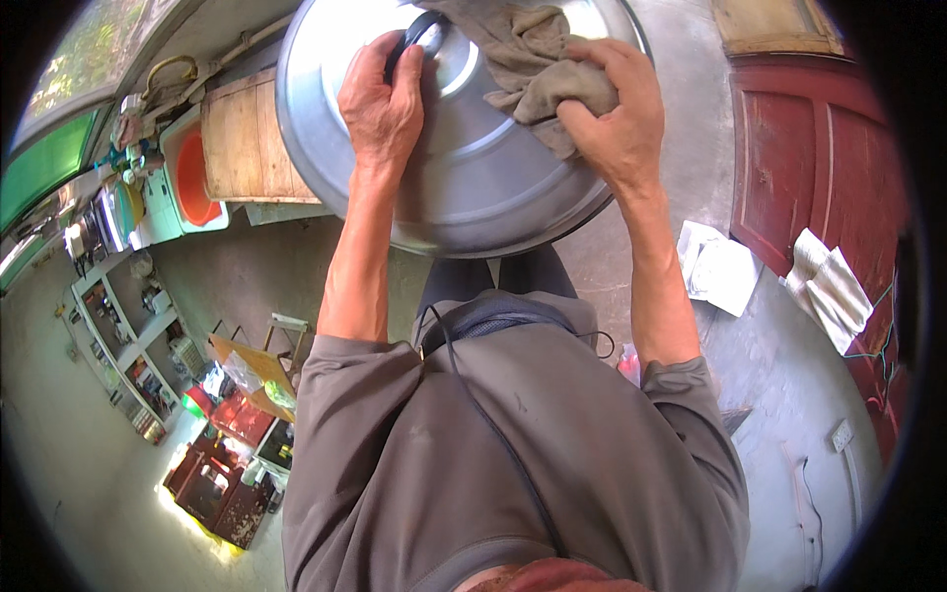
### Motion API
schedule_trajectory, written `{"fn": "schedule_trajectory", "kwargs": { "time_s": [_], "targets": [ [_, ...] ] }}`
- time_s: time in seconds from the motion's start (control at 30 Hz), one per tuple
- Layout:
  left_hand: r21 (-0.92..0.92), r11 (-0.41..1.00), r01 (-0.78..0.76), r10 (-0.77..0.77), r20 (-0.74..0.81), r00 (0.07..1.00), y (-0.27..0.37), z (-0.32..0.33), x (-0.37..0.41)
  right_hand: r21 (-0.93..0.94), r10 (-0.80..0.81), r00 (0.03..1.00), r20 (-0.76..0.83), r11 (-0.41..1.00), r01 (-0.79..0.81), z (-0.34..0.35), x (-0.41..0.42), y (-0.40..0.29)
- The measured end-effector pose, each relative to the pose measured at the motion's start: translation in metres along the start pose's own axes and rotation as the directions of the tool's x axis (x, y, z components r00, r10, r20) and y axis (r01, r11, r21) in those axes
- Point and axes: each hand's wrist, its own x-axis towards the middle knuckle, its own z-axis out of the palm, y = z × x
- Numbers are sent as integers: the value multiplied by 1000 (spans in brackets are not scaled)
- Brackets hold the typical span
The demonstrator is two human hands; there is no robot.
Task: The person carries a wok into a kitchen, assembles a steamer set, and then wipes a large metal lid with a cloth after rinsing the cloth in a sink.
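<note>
A large round metal lid (pixel 473 192) with raised rings fills the top middle of the view, in front of my legs. My left hand (pixel 385 96) grips its black handle (pixel 422 33) near the centre, thumb and fingers closed around it. On the right half of the lid, my right hand (pixel 618 107) clutches a bunched grey-brown cloth (pixel 544 74). The cloth lies against the lid's surface and reaches up past the handle. The top edge of the picture cuts off the far part of the lid.
At left are a wooden board (pixel 248 140) and a sink holding an orange basin (pixel 194 177). Lower left stand shelves (pixel 137 344) and a dark red cabinet (pixel 211 481). A red wooden door (pixel 814 148) is at right, with a white cloth (pixel 830 288) against it.
</note>
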Motion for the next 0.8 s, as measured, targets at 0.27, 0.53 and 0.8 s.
{"fn": "schedule_trajectory", "kwargs": {
  "time_s": [0.27,0.53,0.8],
  "targets": [
    [-348,824,448,-326,357,876,-1,-31,5,-129,15,994,111,992,0,41,-25,-46],
    [-401,769,497,-263,509,819,-23,-51,11,-40,-118,963,242,991,131,61,-55,-99],
    [-470,803,366,-136,455,880,-39,-54,11,-263,180,984,-1,949,-174,78,-45,-104]
  ]
}}
